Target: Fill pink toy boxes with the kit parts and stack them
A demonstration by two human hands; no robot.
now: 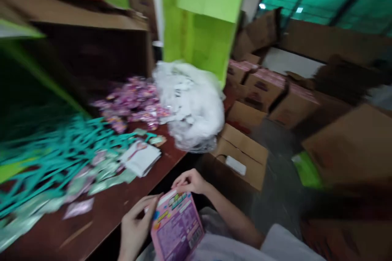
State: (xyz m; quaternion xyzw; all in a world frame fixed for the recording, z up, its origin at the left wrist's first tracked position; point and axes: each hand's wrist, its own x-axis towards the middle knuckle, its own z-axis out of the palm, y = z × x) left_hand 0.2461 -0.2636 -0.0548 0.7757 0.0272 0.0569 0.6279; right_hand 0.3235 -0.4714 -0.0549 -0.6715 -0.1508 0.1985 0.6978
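A pink and purple printed box is held tilted over my lap, beside the table edge. My left hand grips its upper left side, thumb and fingers pressed at the corner. At the top edge, the fingers of my right hand are bent together on the box's far corner. On the dark red table lie a stack of white printed leaflets, many teal plastic pieces, green and pink sachets and a pile of small purple wrapped packets.
A white plastic bag bulges over the table's far edge. A bright green box stands behind it. Open cartons are at the back left. More cardboard boxes stand on the floor to the right.
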